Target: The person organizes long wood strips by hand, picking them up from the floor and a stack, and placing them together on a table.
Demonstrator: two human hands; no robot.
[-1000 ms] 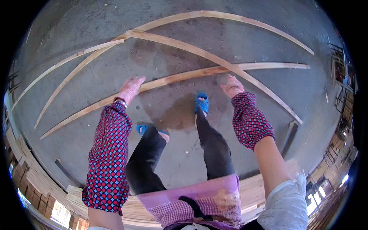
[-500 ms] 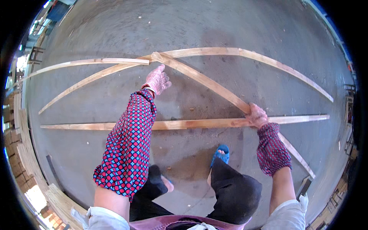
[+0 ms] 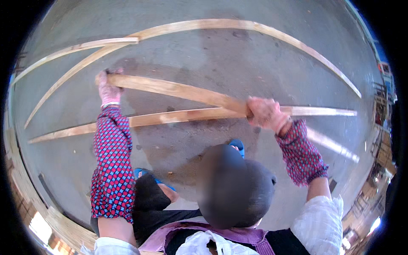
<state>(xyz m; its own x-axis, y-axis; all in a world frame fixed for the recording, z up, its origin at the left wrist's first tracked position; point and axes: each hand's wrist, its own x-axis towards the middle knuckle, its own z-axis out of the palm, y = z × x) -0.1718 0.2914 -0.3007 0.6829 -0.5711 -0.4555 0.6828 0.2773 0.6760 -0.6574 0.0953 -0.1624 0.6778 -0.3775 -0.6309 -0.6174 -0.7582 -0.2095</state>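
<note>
Holding 1 long wooden slat (image 3: 170, 88) in 2 hands, slanting over the lower slat (image 3: 191, 114) on the floor (image 3: 178, 59). Wrapped around near its left end with the left hand (image 3: 109, 91); clasped partway along with the right hand (image 3: 267, 114), leaving a length beyond. Probably at the lifting step; likely calling next for even support, clear of the arched slat (image 3: 204, 24) and side slat (image 3: 102, 43).

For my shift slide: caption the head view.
Left hand and right hand grip one wooden strip; other strips lie on grey floor.
</note>
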